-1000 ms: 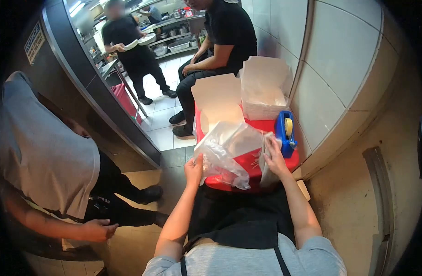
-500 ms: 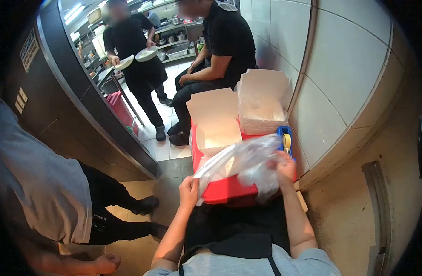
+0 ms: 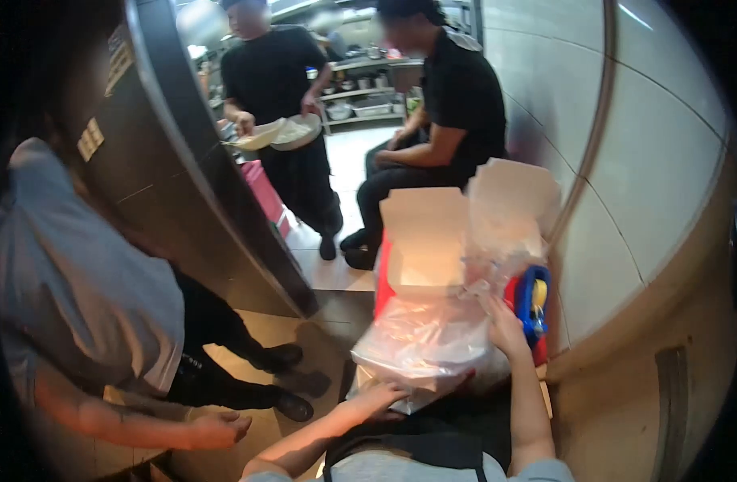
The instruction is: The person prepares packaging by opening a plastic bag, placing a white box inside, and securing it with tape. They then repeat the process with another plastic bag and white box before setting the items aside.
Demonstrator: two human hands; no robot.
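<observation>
A clear plastic bag lies spread over a white food box on the red surface in front of me. My left hand grips the bag's near lower edge. My right hand holds the bag's right side, close to a blue tape dispenser. Behind the bag stand two open white cardboard boxes with their lids up, the right one lined with plastic.
A tiled wall runs along the right. A person in a grey shirt bends close at my left beside a dark steel counter. A seated person in black is beyond the boxes; another carries two plates in the aisle.
The bag, earlier held up in the air and stretched open, has come down over a box. My left hand dropped to its near edge. The person with plates walked closer.
</observation>
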